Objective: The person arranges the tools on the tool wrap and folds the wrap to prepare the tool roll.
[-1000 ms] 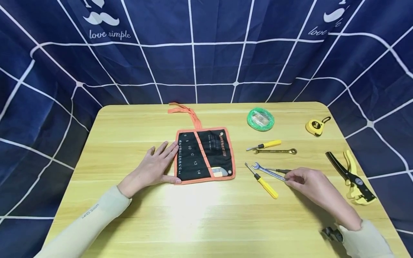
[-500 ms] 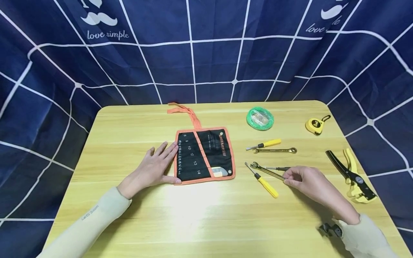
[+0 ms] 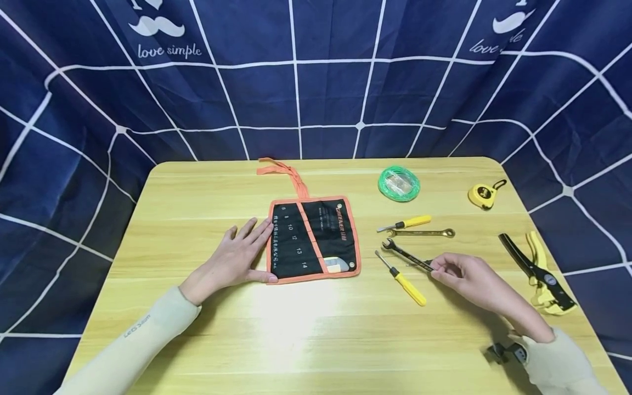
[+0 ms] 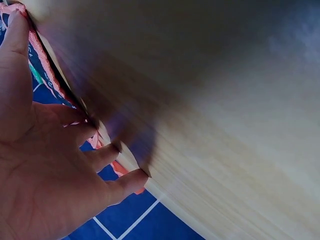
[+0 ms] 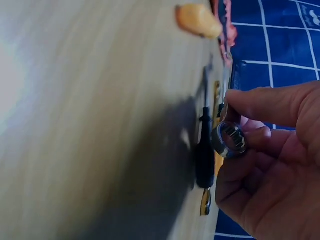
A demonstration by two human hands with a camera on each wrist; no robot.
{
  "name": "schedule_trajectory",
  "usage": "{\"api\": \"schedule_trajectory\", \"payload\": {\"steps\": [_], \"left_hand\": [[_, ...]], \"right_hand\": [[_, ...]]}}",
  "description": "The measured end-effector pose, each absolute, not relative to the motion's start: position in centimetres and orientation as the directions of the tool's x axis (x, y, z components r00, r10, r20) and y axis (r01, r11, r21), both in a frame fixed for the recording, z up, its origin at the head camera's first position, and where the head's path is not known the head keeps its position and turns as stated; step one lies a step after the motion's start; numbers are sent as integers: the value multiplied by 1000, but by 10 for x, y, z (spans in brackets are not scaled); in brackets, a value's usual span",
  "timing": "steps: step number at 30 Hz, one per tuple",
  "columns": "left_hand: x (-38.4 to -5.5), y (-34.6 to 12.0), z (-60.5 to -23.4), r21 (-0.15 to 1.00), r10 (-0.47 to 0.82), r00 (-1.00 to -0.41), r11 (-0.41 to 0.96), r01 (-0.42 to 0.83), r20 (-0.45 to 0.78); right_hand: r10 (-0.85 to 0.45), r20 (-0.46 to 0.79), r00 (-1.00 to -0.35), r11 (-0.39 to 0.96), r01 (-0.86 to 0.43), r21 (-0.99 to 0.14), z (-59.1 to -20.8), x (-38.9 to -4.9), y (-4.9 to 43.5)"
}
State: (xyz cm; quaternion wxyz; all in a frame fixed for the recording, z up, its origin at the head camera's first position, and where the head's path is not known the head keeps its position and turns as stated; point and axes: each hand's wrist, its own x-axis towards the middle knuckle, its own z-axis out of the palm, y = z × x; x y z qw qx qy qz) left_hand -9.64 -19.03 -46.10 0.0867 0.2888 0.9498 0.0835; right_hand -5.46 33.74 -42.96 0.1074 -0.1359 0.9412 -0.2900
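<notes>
My right hand point(image 3: 466, 277) pinches a combination wrench point(image 3: 407, 253) between thumb and fingers. Its open end points to the back left, and its ring end point(image 5: 230, 141) shows beside the fingers in the right wrist view. Below the wrench lies a black-handled screwdriver point(image 5: 204, 157), mostly hidden in the head view. My left hand point(image 3: 234, 260) lies with fingers spread along the left edge of a black tool pouch point(image 3: 291, 241) with orange trim. In the left wrist view the fingertips point(image 4: 135, 181) touch the tabletop and thumb rests at the trim. A yellow-and-grey tool point(image 3: 337, 264) sits in a pouch pocket.
A second combination wrench point(image 3: 422, 233) and two yellow-handled screwdrivers, one behind point(image 3: 415, 221) and one in front point(image 3: 410, 288), lie around the held wrench. Further off are a green wire coil point(image 3: 399, 183), a tape measure point(image 3: 485, 195) and yellow-black wire strippers point(image 3: 540, 277).
The wrench in my right hand has turned, its open end rising and shifting back, and now covers more of the black-handled screwdriver. My left hand stays on the pouch.
</notes>
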Motion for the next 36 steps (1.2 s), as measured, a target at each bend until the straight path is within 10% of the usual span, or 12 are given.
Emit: {"api": "schedule_trajectory", "payload": {"steps": [36], "left_hand": [[-96, -191, -460, 214, 568, -816, 814, 540, -103]], "right_hand": [[-474, -256, -843, 564, -67, -823, -414, -114, 268]]}}
